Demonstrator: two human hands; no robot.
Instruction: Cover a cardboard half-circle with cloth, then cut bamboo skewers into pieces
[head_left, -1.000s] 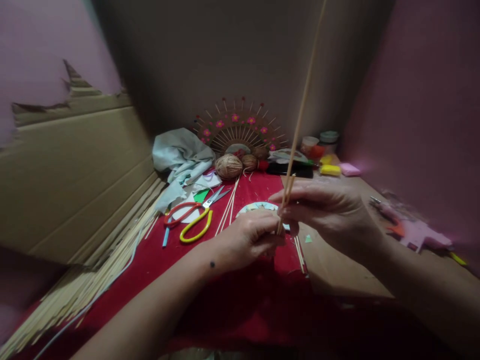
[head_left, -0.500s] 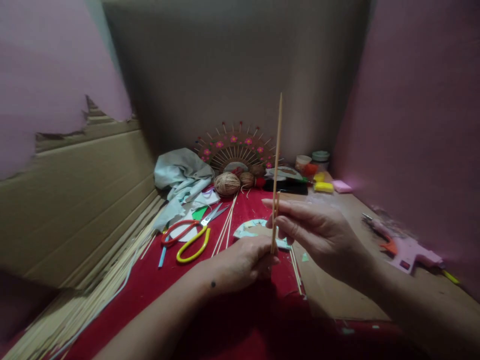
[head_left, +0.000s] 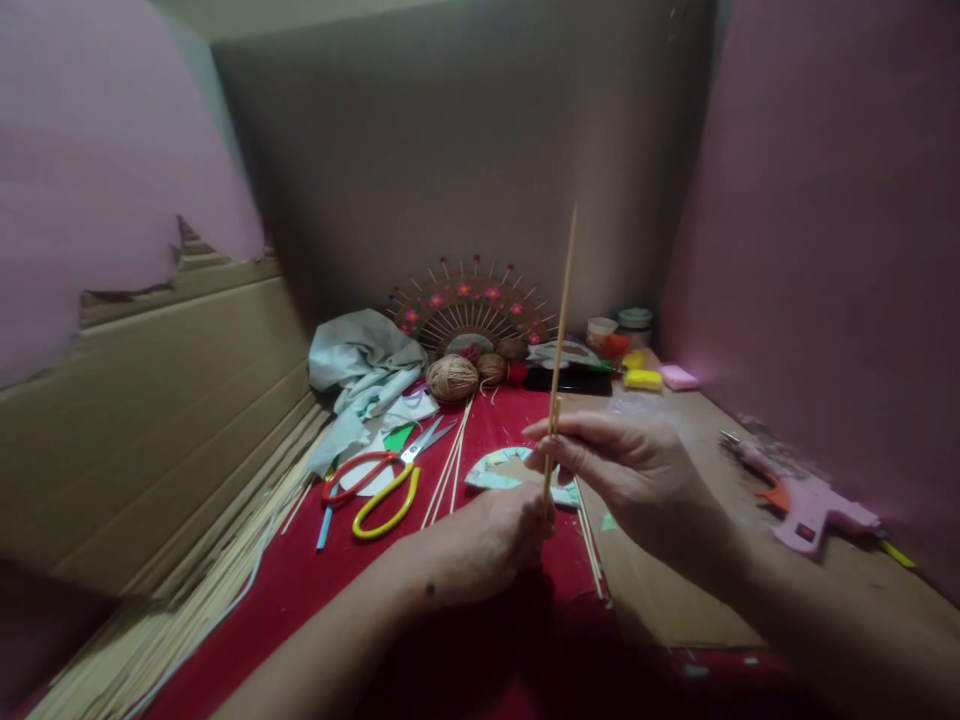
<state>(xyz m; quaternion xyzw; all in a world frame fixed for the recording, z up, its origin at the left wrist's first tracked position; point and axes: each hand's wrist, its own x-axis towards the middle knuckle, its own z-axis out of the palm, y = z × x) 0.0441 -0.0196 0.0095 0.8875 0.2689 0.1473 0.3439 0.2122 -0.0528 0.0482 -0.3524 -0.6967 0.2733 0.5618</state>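
A long pointed wooden stick (head_left: 564, 320) stands nearly upright, leaning slightly right at its tip, with a shorter stick (head_left: 556, 415) alongside it. My left hand (head_left: 499, 535) is closed around the lower end of the sticks. Higher up, my right hand (head_left: 611, 465) pinches them between thumb and fingers. Behind my hands a curved piece covered in pale blue-green paper (head_left: 487, 470) lies on the red cloth (head_left: 285, 610), partly hidden by them.
Scissors (head_left: 409, 455), thin sticks (head_left: 448, 470), twine balls (head_left: 452, 379) and crumpled cloth (head_left: 360, 350) lie left and behind. A decorated fan (head_left: 465, 290) stands at the back. On cardboard (head_left: 675, 590) at right rests a pink glue gun (head_left: 817, 505).
The long stick's tip has tilted to the right and sits a little lower. My right hand has closed on the sticks, slightly lower than before. The view has shifted slightly.
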